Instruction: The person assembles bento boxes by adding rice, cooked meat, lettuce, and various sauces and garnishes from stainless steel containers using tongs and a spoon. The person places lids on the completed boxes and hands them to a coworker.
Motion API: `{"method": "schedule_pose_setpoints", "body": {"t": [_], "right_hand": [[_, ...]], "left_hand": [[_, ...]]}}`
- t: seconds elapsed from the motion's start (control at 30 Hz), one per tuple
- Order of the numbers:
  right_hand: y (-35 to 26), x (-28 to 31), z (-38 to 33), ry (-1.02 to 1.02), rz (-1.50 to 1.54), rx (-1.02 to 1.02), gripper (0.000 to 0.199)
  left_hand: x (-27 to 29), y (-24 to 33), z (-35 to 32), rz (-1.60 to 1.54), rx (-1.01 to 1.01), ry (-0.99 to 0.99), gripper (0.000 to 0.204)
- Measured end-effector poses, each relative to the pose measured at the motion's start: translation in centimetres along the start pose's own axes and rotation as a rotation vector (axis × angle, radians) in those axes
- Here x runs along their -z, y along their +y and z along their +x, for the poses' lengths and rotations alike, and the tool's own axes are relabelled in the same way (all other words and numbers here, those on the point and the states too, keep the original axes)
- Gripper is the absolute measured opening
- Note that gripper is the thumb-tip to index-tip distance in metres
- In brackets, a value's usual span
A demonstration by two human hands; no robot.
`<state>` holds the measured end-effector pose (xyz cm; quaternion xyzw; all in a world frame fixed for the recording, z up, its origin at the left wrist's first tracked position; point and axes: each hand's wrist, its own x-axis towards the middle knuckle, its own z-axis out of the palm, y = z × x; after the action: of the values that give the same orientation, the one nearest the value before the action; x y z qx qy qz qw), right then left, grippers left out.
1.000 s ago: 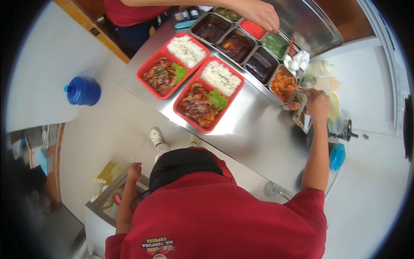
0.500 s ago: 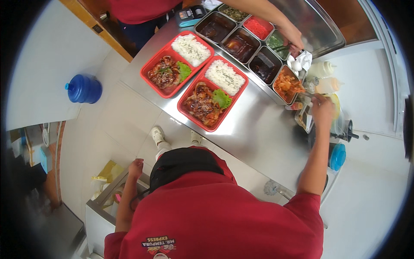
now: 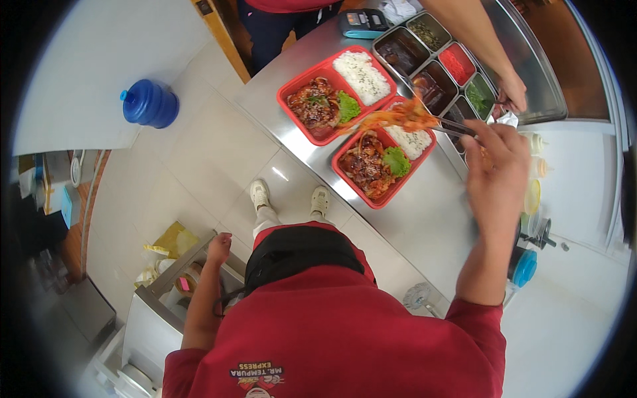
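My right hand (image 3: pixel 497 166) is closed on metal tongs (image 3: pixel 456 126), which hold a clump of orange-red shredded vegetables (image 3: pixel 405 117), looking like kimchi. The clump hangs above the nearer red meal box (image 3: pixel 379 204), hiding part of its rice. That box holds glazed meat with sesame seeds, a green lettuce leaf and white rice. A second red meal box (image 3: pixel 284 99), filled alike, lies beside it at the far left. My left hand (image 3: pixel 219 248) hangs low at my side near an open drawer, its fingers curled in with nothing visible in them.
Metal trays of dark sauces, red shreds (image 3: pixel 456 64) and chopped greens (image 3: pixel 478 94) line the counter's far right. A co-worker's hand (image 3: pixel 512 93) reaches over them. A card terminal (image 3: pixel 363 23) stands behind. Squeeze bottles (image 3: pixel 539 167) stand right; a blue water jug (image 3: pixel 151 104) is left.
My right hand has lifted the tongs from the vegetable tray and swung them left over the boxes, with the orange-red clump in them. The co-worker's hand remains over the trays.
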<state>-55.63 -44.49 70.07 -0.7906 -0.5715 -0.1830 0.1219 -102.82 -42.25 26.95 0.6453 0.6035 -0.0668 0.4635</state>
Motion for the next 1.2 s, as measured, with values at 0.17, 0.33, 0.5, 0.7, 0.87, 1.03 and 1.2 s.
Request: {"method": "schedule_pose_setpoints", "body": {"t": [0.17, 0.33, 0.5, 0.7, 0.87, 1.03, 1.2], "right_hand": [[-4.0, -5.9, 1.5, -0.105, 0.007, 0.081, 0.017], [-5.6, -7.0, 1.8, -0.14, 0.0, 0.089, 0.017], [-5.9, -4.4, 2.5, -0.1, -0.047, 0.135, 0.02], [-5.9, -3.0, 3.1, -0.073, -0.012, 0.152, 0.018], [-5.9, -2.7, 2.9, -0.133, -0.013, 0.129, 0.018], [-5.6, -2.9, 2.7, -0.143, -0.009, 0.154, 0.018], [-5.0, -6.3, 2.4, -0.18, 0.026, 0.173, 0.015]], "left_hand": [[1.2, -2.6, -2.8, -0.132, 0.151, 0.034, 0.022], [1.1, -6.1, -5.4, -0.027, 0.131, 0.074, 0.024], [0.1, -7.7, -6.1, -0.094, 0.162, 0.082, 0.024], [0.1, -5.4, -3.7, -0.107, 0.141, 0.07, 0.023], [0.1, -4.0, -2.0, -0.253, 0.105, 0.065, 0.025], [0.7, -3.3, -2.2, -0.165, 0.082, 0.059, 0.023], [1.4, -2.9, -2.9, -0.051, 0.112, 0.034, 0.023]]}}
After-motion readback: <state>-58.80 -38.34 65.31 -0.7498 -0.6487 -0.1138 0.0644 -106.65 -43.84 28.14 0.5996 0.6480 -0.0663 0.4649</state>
